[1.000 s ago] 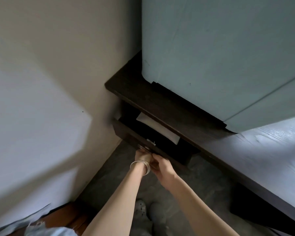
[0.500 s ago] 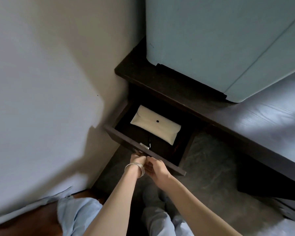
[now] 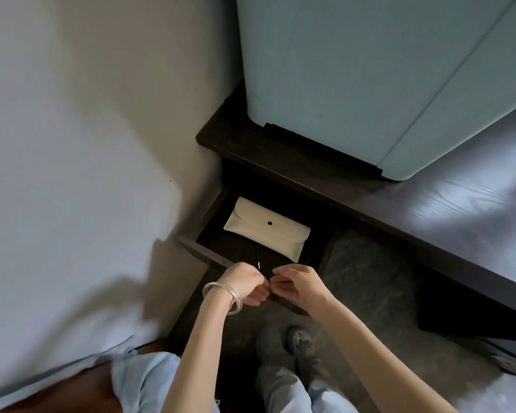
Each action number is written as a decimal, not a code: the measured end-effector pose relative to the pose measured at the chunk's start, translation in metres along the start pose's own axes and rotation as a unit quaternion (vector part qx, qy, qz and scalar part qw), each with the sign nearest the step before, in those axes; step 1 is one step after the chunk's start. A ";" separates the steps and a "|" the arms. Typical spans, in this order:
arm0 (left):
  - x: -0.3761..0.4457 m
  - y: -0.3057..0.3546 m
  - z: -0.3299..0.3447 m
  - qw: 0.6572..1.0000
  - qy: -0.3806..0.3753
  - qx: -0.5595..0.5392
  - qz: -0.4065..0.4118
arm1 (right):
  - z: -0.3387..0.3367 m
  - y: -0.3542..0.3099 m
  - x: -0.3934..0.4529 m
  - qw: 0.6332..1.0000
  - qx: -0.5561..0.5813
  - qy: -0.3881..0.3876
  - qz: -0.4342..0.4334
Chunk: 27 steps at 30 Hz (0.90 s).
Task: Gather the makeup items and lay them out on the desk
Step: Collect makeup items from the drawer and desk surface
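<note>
A flat cream fabric pouch with a rounded flap and a dark snap button (image 3: 267,228) lies inside the dark wooden drawer (image 3: 203,252), towards its back, with a thin dark item beside it that is too small to identify. A second ago only a sliver of the pouch showed; the drawer now stands much further out from under the dark wooden desk (image 3: 447,210), so the whole pouch is exposed. That likely makes the pouch reachable, and lifting it onto the desk looks like the next step. The left hand (image 3: 245,283), silver bangles on its wrist, and the right hand (image 3: 298,283) sit together at the drawer's front edge, fingers curled; whether they still grip the front cannot be told. A pale blue cabinet (image 3: 355,70) stands on the desk above.
</note>
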State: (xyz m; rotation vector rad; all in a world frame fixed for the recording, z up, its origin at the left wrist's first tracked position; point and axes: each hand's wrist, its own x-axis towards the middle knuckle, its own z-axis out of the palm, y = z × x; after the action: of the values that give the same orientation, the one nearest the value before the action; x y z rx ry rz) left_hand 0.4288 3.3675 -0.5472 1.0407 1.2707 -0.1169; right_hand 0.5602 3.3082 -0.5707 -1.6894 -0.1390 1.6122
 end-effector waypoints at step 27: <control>0.128 0.025 0.003 0.940 0.105 0.312 -0.090 | 0.037 0.015 0.138 0.828 -0.549 0.109 -0.031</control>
State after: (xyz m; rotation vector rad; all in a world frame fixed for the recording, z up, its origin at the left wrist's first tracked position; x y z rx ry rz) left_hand 0.4913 3.4378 -0.6379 1.5019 1.5679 -0.5933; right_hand 0.5466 3.3930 -0.6860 -2.6420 -1.1800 1.3054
